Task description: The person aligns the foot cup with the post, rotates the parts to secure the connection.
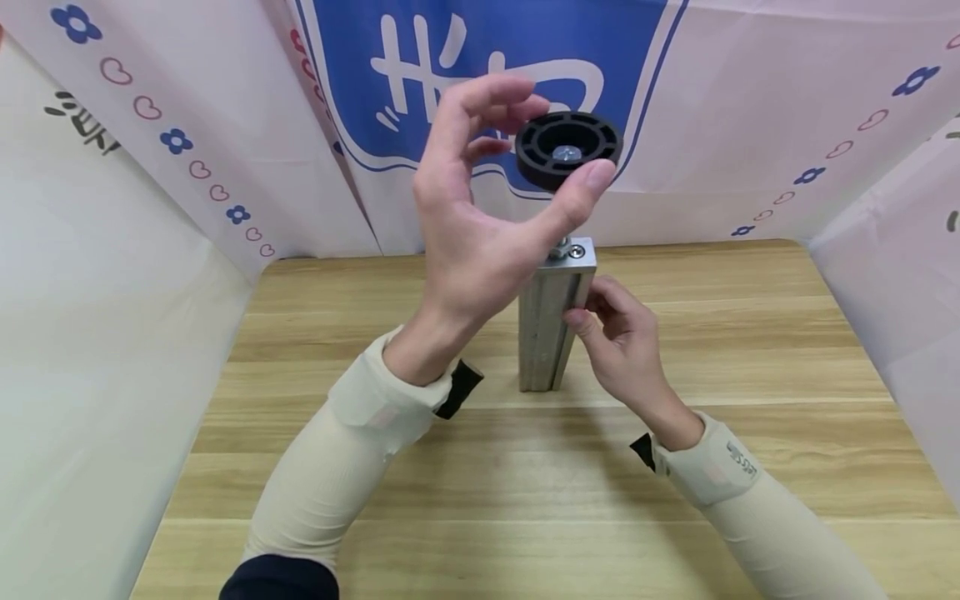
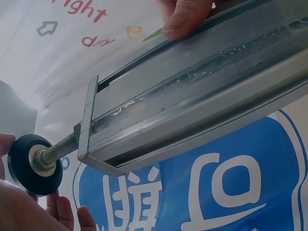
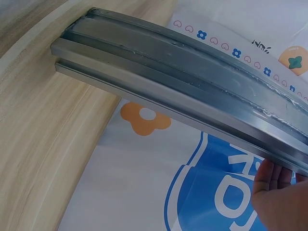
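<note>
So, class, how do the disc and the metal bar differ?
The disc is black; the metal bar is silvery grey. The disc is round and squat; the bar, long and straight-edged. The left hand holds the disc; the right hand grips the bar. Both meet the same threaded stem.

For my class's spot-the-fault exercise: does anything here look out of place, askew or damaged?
Pale flecks along the metal bar look odd against its smooth surface; whether debris or scuffing, I can't tell. The bar stands upright on the table; nothing looks spilled.
</note>
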`<state>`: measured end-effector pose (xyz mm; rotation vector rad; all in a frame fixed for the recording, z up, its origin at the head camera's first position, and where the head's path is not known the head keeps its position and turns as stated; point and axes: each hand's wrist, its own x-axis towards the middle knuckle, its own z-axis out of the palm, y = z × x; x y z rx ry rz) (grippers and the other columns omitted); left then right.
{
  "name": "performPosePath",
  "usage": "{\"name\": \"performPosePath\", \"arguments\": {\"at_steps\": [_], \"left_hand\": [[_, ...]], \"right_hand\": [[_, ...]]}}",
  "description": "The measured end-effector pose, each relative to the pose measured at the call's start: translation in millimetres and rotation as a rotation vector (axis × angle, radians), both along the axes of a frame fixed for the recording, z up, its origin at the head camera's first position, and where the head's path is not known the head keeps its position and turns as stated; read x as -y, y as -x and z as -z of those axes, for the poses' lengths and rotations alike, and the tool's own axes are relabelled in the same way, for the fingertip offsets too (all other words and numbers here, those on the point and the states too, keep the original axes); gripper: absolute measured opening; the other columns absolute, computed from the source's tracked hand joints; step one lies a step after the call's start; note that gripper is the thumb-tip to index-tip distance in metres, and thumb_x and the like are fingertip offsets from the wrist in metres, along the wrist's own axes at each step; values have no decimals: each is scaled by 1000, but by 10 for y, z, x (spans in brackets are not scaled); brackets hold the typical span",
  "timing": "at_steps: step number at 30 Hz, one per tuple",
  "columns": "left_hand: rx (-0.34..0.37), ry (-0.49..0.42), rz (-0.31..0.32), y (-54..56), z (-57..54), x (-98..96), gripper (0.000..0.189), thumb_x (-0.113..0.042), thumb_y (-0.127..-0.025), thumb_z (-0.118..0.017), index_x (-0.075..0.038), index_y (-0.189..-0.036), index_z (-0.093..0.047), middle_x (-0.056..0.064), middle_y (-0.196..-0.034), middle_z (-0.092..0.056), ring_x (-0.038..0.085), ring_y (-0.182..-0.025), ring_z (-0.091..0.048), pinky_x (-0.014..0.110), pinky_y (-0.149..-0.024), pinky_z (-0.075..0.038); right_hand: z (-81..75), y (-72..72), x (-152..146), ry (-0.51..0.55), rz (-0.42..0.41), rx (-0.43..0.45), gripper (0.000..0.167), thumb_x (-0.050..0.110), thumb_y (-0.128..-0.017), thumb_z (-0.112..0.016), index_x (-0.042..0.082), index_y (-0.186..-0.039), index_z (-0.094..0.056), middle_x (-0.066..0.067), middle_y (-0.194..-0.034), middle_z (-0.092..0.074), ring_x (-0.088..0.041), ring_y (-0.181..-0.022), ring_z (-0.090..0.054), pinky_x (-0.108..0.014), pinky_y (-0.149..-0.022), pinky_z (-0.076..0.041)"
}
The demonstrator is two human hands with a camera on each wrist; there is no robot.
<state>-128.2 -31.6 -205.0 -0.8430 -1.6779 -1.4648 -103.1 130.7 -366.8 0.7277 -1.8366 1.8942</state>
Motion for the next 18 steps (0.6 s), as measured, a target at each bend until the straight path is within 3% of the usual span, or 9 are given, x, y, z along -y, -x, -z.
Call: {"name": "performPosePath", "arguments": {"at_steps": [11,18], "left_hand": [[-75,16,77,39,13,8,45,-15,-86,-71,14,-119,-59,29,-118,-72,21,-108,-67,30,-98,-51],[-66,17,108,56,15,-1,44,-16,-90,-63,15,-121,-58,30,-121,-71,25,-114,-71,29,-95,-48]], "right_hand": [[7,13,-11,-4,-8,-3,52,30,-98,-69,-17,-118,-63,6,-106,-68,-9,-93,-63,-21,-85,-55],[6,5,-17,-22,6,0,49,28,-98,-69,-15,-120,-64,6,-106,-69,-9,-94,-64,-22,-86,-56]]}}
